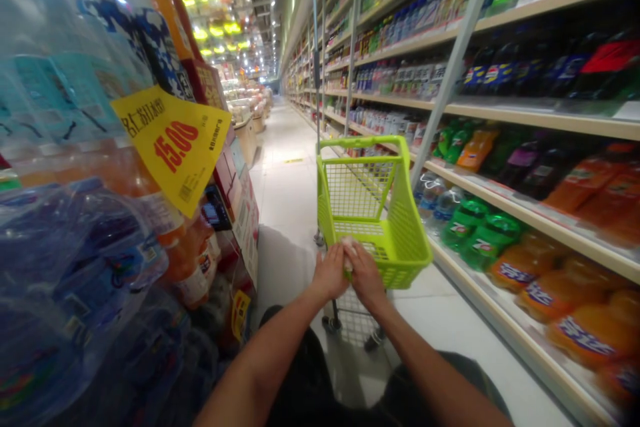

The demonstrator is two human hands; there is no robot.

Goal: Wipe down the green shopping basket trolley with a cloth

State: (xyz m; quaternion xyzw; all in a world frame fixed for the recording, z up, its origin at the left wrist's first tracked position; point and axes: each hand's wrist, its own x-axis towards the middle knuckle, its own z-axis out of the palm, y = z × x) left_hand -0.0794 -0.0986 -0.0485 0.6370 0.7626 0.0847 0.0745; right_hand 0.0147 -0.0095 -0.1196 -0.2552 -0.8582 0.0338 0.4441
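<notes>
My left hand (pixel 331 271) and my right hand (pixel 365 273) meet in front of me, fingers bent and pressed together. A small pale, whitish thing (pixel 349 248) shows between the fingertips; blur hides what it is. Both hands are in front of the near left side of a lime-green shopping cart (pixel 407 213). Whether they touch its rim I cannot tell. The visible inside of the cart's basket shows bare green mesh. Beneath it, part of the lower frame and the dark wheels (pixel 374 339) can be seen.
Shelves on the right hold soda bottles, with orange bottles (pixel 583 340) and green bottles (pixel 490 237) low down. Shrink-wrapped water bottles (pixel 100 247) and a yellow price sign (pixel 175 143) crowd the left. A thin pole (pixel 316 60) rises by the cart. The pale aisle floor (pixel 283 187) runs ahead.
</notes>
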